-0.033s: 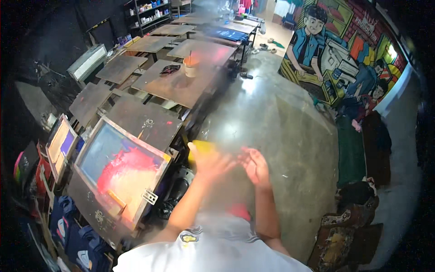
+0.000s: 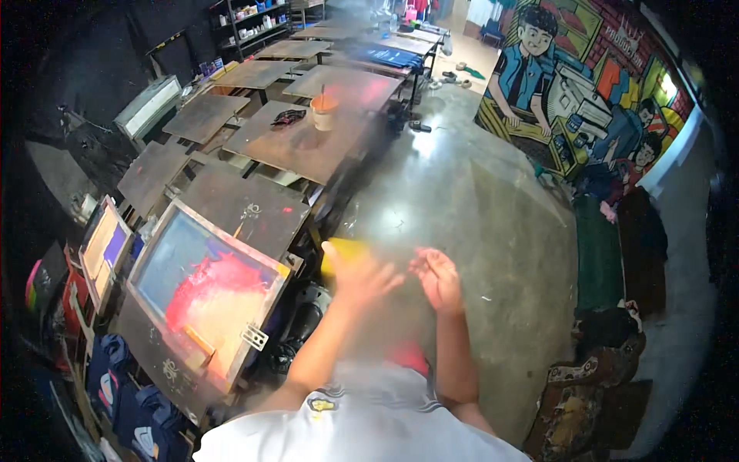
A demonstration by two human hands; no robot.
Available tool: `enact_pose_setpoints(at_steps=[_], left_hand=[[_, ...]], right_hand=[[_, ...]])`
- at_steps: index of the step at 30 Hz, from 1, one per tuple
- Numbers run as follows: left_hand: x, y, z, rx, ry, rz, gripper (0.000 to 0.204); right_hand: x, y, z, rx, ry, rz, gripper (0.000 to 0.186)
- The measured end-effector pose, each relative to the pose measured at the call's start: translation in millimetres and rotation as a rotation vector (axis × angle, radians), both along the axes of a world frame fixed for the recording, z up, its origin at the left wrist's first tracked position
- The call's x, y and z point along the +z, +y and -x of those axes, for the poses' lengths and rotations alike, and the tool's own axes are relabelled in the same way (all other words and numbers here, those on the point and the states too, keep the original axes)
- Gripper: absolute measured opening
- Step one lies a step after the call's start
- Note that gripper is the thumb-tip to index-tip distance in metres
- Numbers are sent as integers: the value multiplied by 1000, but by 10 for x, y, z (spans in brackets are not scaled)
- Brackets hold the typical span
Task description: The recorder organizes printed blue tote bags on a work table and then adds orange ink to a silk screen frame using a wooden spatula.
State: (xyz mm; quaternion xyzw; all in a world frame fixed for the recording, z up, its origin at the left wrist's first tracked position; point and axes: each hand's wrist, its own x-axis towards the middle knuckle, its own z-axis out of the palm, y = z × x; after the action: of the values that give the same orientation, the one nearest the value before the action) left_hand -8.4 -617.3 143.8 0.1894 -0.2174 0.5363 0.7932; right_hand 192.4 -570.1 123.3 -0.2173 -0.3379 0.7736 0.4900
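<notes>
Near the middle of the head view, a yellow piece (image 2: 346,252) shows between and beyond the thumb and fingers of your left hand (image 2: 360,281). Your hand hides its lower part, and blur softens it, so you cannot tell whether you grip it, touch it or only pass in front of it. Your left fingers spread toward your right, with the thumb standing apart. Your right hand (image 2: 439,281) is raised beside it, well apart from the screen frame, its fingers half bent with the tips close together; whether they pinch something small, you cannot tell. Between the two hands a gap shows the grey floor (image 2: 500,231).

The yellow piece looks smooth and flat, likely light; its stiffness is hard to judge. Its visible edge seems the best place to take hold, thumb on one face and fingers on the other. Its top edge runs roughly level across your view, but with so much hidden, neither its long axis nor the way it points can be told.

To your left, the screen frame (image 2: 231,234) lies tilted in view, red ink (image 2: 212,281) across its mesh; an orange-yellow bar (image 2: 198,339) slants down toward its near corner.
</notes>
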Motion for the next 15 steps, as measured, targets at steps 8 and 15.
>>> enact_pose_setpoints(at_steps=[8, 15], left_hand=[[-100, 1361, -425, 68, 152, 171, 38], [-558, 2988, -1112, 903, 885, 382, 39]], right_hand=[[202, 1252, -250, -392, -284, -109, 16], [429, 2609, -877, -432, -104, -91, 20]])
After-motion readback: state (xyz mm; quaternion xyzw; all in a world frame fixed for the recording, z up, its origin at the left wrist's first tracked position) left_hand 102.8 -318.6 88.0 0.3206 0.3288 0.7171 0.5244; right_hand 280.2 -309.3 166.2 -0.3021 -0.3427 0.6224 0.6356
